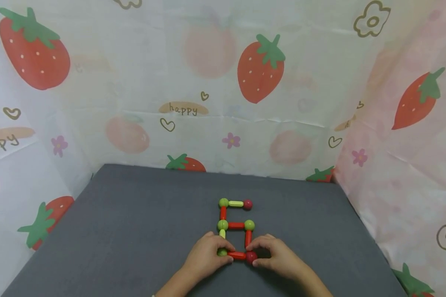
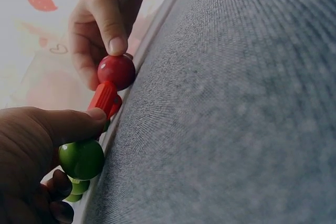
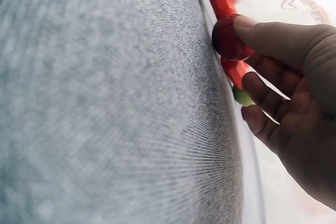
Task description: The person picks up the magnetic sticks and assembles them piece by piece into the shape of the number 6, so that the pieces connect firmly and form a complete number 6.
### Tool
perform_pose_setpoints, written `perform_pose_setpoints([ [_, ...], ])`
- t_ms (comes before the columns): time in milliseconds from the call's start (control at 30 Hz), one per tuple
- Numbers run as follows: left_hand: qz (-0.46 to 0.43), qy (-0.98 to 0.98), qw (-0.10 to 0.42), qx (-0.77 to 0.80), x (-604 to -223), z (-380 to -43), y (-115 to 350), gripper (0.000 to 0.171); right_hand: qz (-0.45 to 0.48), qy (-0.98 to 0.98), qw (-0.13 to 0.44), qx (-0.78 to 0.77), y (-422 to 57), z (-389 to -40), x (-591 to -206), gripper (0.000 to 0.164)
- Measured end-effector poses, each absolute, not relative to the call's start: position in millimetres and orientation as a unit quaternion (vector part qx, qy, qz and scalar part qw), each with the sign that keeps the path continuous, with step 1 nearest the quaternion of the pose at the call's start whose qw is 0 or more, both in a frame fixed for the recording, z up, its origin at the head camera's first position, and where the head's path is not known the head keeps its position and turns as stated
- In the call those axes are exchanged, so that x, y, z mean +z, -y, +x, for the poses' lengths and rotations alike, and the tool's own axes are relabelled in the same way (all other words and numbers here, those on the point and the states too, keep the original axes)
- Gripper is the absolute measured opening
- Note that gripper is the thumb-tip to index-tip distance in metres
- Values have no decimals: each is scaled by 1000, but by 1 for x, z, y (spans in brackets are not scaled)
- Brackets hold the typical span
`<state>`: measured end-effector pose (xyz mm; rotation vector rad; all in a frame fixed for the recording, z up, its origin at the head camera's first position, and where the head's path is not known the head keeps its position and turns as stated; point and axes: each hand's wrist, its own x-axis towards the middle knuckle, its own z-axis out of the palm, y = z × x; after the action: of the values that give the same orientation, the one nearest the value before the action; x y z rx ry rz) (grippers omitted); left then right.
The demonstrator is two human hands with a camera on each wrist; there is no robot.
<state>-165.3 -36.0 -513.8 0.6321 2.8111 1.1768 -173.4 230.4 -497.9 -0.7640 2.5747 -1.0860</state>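
A figure of magnetic rods and balls, shaped like a 6, lies on the dark table. My left hand (image 1: 207,255) pinches the bottom red rod (image 1: 239,255), its thumb near the lower-left green ball (image 2: 82,159). With thumb and fingers my right hand (image 1: 278,255) holds the dark red ball (image 1: 251,258) at the lower-right corner; that ball meets the bottom rod's end. A red rod (image 1: 248,239) rises from this corner to a green ball (image 1: 249,225). On the left side, a light green rod (image 1: 222,234) is partly covered by my left hand.
At the figure's top, a light green rod (image 1: 236,203) links a green ball (image 1: 224,202) to another dark red ball (image 1: 247,204). The grey tabletop (image 1: 134,222) reaches back to a strawberry-printed cloth (image 1: 215,123), which also hangs at both sides.
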Motion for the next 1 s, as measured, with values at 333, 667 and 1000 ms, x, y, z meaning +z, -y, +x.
perform_pose_setpoints([
  [333,209,-904,7,373,-514,-164,37,19,-274,-884,138,-352,-230,-176,-496,29],
  [667,217,-904,2,368,-515,-164,38,18,-322,-849,173,-381,-231,-199,-474,31],
  [1000,212,-906,12,365,-514,-165,37,18,-365,-841,193,-349,-229,-227,-465,30],
])
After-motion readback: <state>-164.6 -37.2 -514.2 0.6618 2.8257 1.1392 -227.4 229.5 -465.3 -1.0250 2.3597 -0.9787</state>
